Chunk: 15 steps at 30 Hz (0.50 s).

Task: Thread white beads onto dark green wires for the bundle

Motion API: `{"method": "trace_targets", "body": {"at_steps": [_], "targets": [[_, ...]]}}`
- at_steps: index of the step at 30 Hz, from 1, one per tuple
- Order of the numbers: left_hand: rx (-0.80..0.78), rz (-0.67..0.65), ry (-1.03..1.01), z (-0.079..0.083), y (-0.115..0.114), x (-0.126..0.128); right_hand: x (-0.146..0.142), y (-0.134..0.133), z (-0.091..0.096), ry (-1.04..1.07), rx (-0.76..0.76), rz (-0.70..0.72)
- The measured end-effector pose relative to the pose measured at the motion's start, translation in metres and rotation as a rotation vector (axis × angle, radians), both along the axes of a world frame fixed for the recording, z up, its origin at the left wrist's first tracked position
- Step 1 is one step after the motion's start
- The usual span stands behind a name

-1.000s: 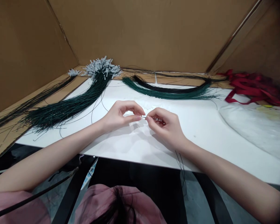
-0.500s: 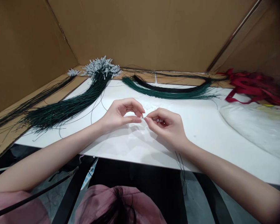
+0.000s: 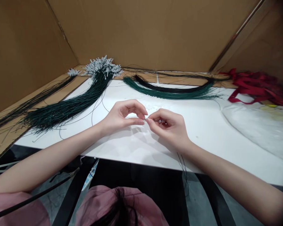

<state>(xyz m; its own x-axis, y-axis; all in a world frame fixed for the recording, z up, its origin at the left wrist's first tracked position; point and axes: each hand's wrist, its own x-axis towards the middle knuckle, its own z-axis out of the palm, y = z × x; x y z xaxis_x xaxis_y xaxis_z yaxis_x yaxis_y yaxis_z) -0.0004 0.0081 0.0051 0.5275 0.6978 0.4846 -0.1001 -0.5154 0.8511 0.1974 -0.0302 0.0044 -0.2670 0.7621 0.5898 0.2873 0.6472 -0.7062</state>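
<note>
My right hand (image 3: 168, 124) is closed around a thin dark wire with small white beads (image 3: 161, 121) on it. The wire's two loose tails (image 3: 184, 169) hang past the table's front edge below my right wrist. At the wire's tip, the thumb and forefinger of my left hand (image 3: 129, 113) nearly meet the right fingertips, pinching a tiny white bead that is mostly hidden. Behind my hands, loose white beads (image 3: 154, 108) are scattered on the white tabletop (image 3: 132, 147).
At the left lies a thick bundle of dark green wires (image 3: 70, 111) with white beaded ends (image 3: 102, 67), beside a thinner bundle (image 3: 37, 97). Plain green and black wires (image 3: 169, 92) lie at the back. Red ribbon (image 3: 257, 86) and a clear plastic bag (image 3: 261, 128) are at right. Cardboard walls (image 3: 132, 31) enclose the table.
My left fingertips have moved slightly right, closer to the right fingertips, and the bead between them shows less than before. My right hand has stayed nearly still.
</note>
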Motion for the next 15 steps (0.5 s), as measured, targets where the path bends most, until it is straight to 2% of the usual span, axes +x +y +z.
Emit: {"method": "trace_targets", "body": {"at_steps": [7,15], "targets": [[-0.002,0.003,0.017,0.0003,-0.0004,0.0002,-0.0009,0.0007,0.0012,-0.009,-0.007,-0.011],[-0.055,-0.010,-0.059,-0.0010,0.0029,-0.0015,0.0003,-0.0017,0.0003,0.010,-0.006,-0.022]]}}
